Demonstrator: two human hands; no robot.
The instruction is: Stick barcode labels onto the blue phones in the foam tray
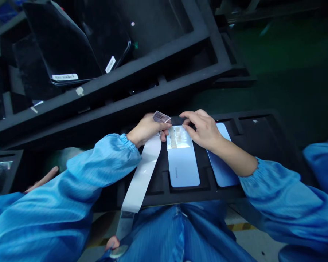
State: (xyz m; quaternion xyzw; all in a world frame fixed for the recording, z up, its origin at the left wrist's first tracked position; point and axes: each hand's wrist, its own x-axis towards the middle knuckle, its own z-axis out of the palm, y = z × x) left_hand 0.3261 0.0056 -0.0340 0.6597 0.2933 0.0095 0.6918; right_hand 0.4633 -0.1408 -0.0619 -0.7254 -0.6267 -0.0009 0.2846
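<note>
- Black foam tray (251, 127) lies across the lap, with a pale blue phone (183, 167) in its middle pocket.
- Left hand (146, 129), at the phone's 10 o'clock, pinches a small label (161, 116) and a white liner strip (142, 174).
- Right hand (205, 131), loosely curled and clasping nothing, rests its fingertips on the phone's 12 o'clock end.
- Best, I judge, to keep the phone pinned flat and square the label to its edge before contact.

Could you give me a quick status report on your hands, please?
Left hand pinches small label, white strip trailing below. Right hand touches top of light blue back cover in black tray. Second cover beside it, partly under right wrist.
</note>
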